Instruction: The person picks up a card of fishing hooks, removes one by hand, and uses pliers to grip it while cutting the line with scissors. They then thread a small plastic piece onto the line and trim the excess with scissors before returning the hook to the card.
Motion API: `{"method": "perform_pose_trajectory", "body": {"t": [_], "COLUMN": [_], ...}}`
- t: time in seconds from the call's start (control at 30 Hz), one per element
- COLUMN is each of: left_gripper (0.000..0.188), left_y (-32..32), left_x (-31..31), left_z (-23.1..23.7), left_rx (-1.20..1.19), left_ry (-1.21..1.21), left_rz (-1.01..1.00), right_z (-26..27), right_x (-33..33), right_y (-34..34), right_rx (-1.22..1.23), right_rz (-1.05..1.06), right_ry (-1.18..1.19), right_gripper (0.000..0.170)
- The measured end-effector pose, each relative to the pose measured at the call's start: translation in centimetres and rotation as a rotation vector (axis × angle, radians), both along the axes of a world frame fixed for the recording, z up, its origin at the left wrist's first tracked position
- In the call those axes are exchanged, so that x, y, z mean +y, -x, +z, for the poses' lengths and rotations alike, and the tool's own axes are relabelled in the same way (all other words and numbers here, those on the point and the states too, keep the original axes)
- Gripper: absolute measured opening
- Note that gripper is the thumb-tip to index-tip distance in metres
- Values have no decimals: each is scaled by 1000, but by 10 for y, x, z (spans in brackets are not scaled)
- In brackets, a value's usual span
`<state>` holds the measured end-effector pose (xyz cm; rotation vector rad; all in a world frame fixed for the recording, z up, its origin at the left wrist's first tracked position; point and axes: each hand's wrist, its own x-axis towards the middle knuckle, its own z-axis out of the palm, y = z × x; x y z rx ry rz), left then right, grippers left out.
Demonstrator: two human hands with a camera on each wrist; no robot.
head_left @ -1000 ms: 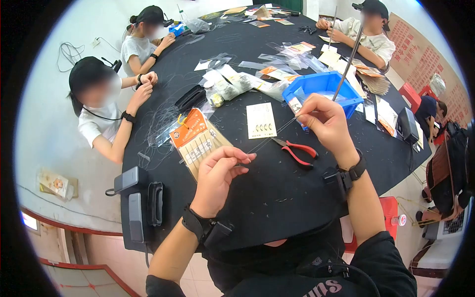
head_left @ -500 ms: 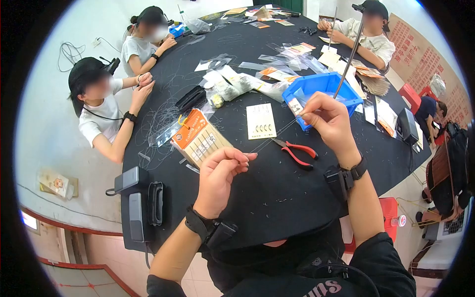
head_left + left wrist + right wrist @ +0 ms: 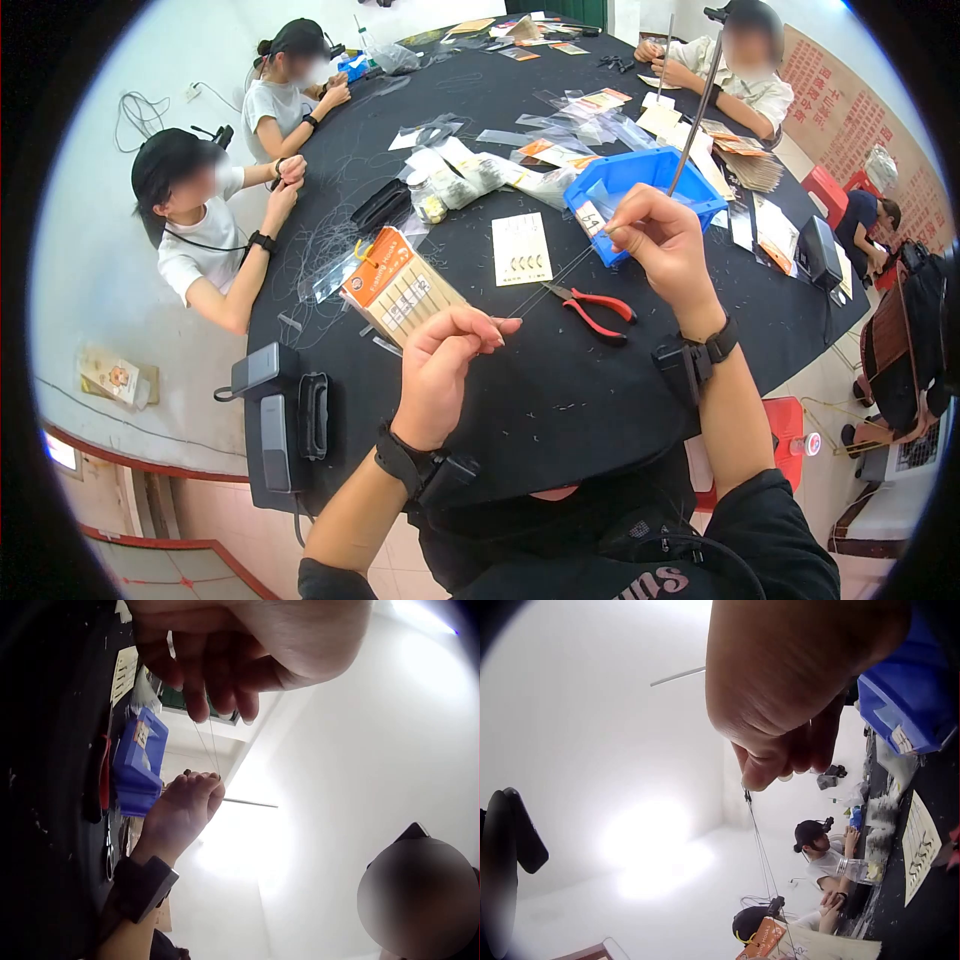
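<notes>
My right hand (image 3: 660, 245) is raised in front of the blue bin, thumb and forefinger pinching a small dark hook (image 3: 748, 796) with fishing line tied to it. Two thin strands of fishing line (image 3: 213, 746) stretch from there down to my left hand (image 3: 445, 370). The left fingers are curled and pinch the other end of the line above the near part of the table. Below the strands lie pliers with red handles (image 3: 604, 322). A cream card (image 3: 522, 262) bearing several dark hooks sits just beyond them. Left of it is an orange-topped stack of fishing hook cards (image 3: 395, 280).
The blue bin (image 3: 716, 214) stands at right, a thin metal rod (image 3: 697, 115) rising beside it. A clear jar (image 3: 426, 202), plastic sleeves and loose line clutter the black table (image 3: 530, 430). Power banks (image 3: 277, 440) lie at the left edge. Other people sit around the table.
The left fingers have drawn closer together around the line. The right hand keeps its pinch, with the strands still stretched between both hands. The head view has shifted slightly.
</notes>
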<state>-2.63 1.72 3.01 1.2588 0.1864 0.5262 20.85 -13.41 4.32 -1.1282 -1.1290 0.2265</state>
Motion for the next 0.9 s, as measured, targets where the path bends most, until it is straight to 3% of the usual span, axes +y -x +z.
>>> {"method": "perform_pose_trajectory", "body": {"t": [0.1, 0.2, 0.3, 0.33, 0.47, 0.67, 0.77, 0.8, 0.9], "left_gripper": [19, 20, 27, 31, 31, 47, 52, 51, 45], "left_y": [2, 5, 5, 3, 4, -4, -9, -13, -20], "left_x": [0, -1, 0, -5, -22, -27, -27, -30, -34], "left_z": [1, 4, 24, 26, 32, 34, 25, 25, 27], "left_rx": [-9, 40, 42, 24, 225, 329, 88, -25, -129], "left_ry": [-38, -308, -982, -1186, -1457, -1120, -698, -460, 59], "left_rz": [-12, -70, -213, -144, 5, 278, 239, 171, 55], "right_z": [0, 2, 3, 2, 3, -1, -4, -6, -10], "right_x": [-1, -1, -1, -2, 0, 3, 8, 10, 14], "right_y": [0, 2, 4, 4, 9, 14, 21, 23, 28], "right_rx": [0, 0, 4, 3, -31, -51, 8, 18, 28], "right_rz": [5, 19, 50, 62, 54, 57, 63, 62, 57], "right_ry": [3, 5, 5, 9, 56, 109, 105, 104, 98], "right_gripper": [6, 6, 6, 6, 6, 7, 6, 6, 6]}}
